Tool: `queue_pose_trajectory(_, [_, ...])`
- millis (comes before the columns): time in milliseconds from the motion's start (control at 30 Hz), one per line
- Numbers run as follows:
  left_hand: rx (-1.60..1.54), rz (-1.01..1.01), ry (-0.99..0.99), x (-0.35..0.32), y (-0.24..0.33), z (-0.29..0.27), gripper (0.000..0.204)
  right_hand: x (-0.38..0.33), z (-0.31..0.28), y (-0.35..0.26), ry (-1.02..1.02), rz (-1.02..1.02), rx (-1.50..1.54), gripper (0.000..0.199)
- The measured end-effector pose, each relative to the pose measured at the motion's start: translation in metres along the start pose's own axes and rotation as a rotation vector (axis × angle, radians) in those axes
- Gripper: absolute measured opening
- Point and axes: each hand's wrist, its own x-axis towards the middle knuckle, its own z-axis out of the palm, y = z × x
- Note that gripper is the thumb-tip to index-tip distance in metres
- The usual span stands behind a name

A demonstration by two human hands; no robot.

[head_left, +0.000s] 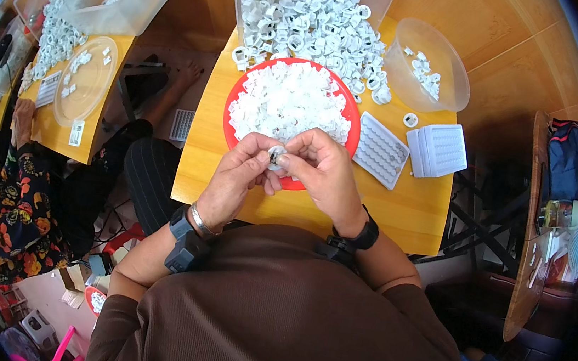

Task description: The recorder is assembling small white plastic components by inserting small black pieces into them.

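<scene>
White, a small round piece is pinched between the left hand and right hand, fingertips nearly closed, with a red tray beneath them.

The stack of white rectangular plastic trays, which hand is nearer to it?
Right. The right hand is left of the tray stack; the left hand is farther left, beyond the right.

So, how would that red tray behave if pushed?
The red tray would likely slide rather than roll, as it appears to sit flat on the table. The white pieces heaped loosely inside could shift or spill.
</scene>
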Motion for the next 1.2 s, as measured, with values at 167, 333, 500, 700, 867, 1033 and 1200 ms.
queue_pose_trajectory(167, [0.02,0.009,-0.009,-0.001,-0.001,-0.003,0.024,0.001,0.0,0.001,-0.012,0.006,0.017,0.011])
queue_pose_trajectory(333, [-0.019,-0.007,-0.015,-0.001,-0.001,-0.002,0.024,0.002,-0.002,0.003,-0.057,0.059,0.06,0.012])
queue_pose_trajectory(500, [0.024,-0.039,-0.009,0.0,0.001,-0.001,0.024,0.001,0.003,0.004,-0.012,0.039,-0.022,0.013])
queue_pose_trajectory(700, [-0.083,-0.055,0.04,0.002,-0.004,-0.006,0.024,0.007,-0.001,0.013,-0.036,0.116,0.109,0.012])
queue_pose_trajectory(867, [-0.169,-0.077,0.043,0.004,-0.006,-0.01,0.022,0.004,0.002,0.01,-0.003,0.057,0.005,0.011])
queue_pose_trajectory(1033, [-0.175,-0.058,0.043,0.004,-0.009,-0.013,0.019,0.004,0.005,0.0,0.032,-0.099,-0.258,0.01])
queue_pose_trajectory(1200, [-0.168,-0.058,0.044,0.004,-0.01,-0.014,0.016,0.004,0.007,-0.006,0.043,-0.202,-0.449,0.01])
